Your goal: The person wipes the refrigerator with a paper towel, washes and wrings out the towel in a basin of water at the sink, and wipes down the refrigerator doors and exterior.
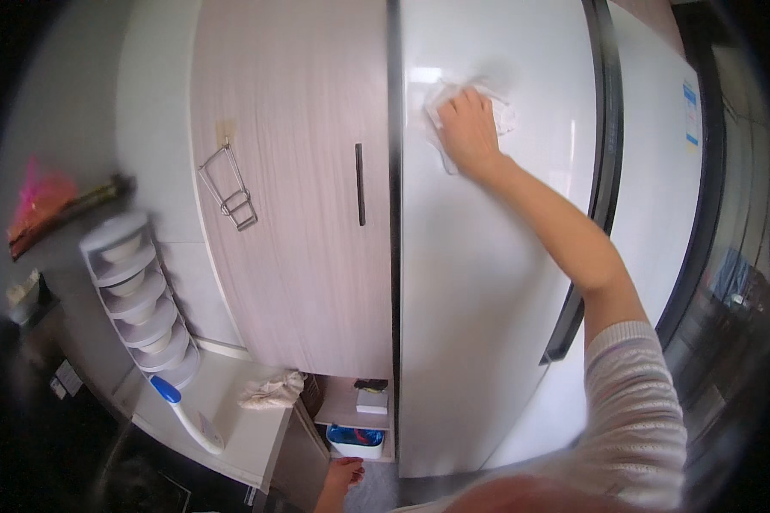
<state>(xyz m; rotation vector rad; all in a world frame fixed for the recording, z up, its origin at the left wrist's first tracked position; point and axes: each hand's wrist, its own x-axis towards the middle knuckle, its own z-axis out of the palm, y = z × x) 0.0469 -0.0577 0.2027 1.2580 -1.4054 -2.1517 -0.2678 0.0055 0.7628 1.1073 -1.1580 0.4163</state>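
My right hand [471, 131] is raised and presses a thin white cloth [437, 106] against the white refrigerator door [481, 276]. The fingers are bent over the bunched cloth, and part of it spreads out around the hand. Low in the picture, my left hand [346, 472] hangs in front of the lower shelves [346, 413]. Its fingers are loosely bent, with nothing visible in them. On the white counter [231, 442] at the left stands a white bottle with a blue cap [192, 423]. A crumpled beige cloth [273, 391] lies by the counter's edge.
A tiered bowl rack [144, 308] stands on the counter against the wall. A metal wire holder [231, 192] hangs on the wood-grain cabinet door [295, 269]. Dark vertical handles [606, 141] run along the refrigerator doors. A white bin with a blue liner [356, 441] sits low down.
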